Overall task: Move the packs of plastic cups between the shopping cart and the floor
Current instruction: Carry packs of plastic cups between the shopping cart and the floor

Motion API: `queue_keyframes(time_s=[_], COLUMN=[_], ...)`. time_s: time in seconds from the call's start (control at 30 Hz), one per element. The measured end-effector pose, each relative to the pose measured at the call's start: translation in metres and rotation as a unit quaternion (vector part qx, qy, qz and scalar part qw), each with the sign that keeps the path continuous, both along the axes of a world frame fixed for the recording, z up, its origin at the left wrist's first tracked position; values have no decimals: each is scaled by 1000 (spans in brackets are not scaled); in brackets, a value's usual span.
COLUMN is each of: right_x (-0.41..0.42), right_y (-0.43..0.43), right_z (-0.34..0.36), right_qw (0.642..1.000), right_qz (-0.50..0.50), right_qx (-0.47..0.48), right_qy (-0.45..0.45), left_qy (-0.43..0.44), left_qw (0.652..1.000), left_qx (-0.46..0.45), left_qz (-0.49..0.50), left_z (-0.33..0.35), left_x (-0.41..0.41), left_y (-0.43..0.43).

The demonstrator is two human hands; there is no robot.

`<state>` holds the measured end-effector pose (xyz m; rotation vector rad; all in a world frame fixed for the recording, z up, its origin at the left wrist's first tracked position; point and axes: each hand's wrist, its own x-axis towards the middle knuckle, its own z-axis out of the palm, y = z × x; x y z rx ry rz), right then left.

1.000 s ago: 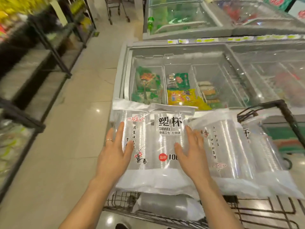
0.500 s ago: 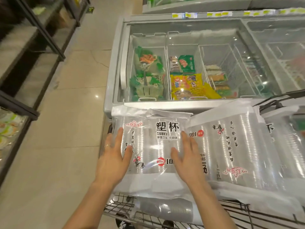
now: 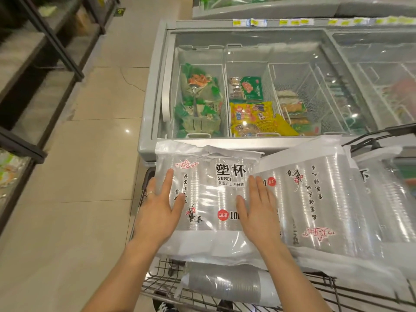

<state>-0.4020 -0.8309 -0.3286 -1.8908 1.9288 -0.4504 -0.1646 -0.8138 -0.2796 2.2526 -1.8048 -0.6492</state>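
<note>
The shopping cart (image 3: pixel 162 274) stands hard against a chest freezer (image 3: pixel 148 109), and packs of plastic cups lie piled across its top. The nearest pack (image 3: pixel 216 176) sits at the cart's left end, long axis running away from the person toward the freezer, its printed heading at the far end and reading upright. Both hands lie flat on it: the left hand (image 3: pixel 157 212) on its left edge with straight, slightly spread fingers, the right hand (image 3: pixel 258 212) on its right side with fingers close together and the thumb held apart. Just beside it a second pack (image 3: pixel 326 199) lies turned the other way, print upside down, slanted a little. Lower in the cart another pack (image 3: pixel 225 287) lies crosswise. Inside the freezer, wire baskets hold goods in turn: green packets (image 3: pixel 198 97), then yellow packets (image 3: pixel 254 118) with a green one above, then pale trays (image 3: pixel 292 109)
</note>
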Motion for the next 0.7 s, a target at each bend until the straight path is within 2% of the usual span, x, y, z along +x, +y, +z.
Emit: queue_keyframes(time_s=[0.1, 0.3, 0.47, 0.7], right_x=[2, 2, 4, 19], right_y=[-3, -1, 1, -11], right_z=[1, 21, 62, 159], right_qw=[999, 998, 997, 991], right_qz=[-5, 20, 42, 73], right_qx=[-9, -51, -58, -103], right_qy=[45, 33, 21, 37], left_qy=[-3, 29, -67, -100], left_qw=[1000, 998, 994, 985], left_qx=[0, -51, -81, -144], left_qz=[7, 26, 10, 2], left_z=[2, 6, 30, 116], left_x=[-2, -2, 4, 8], left_y=[-1, 4, 3, -1])
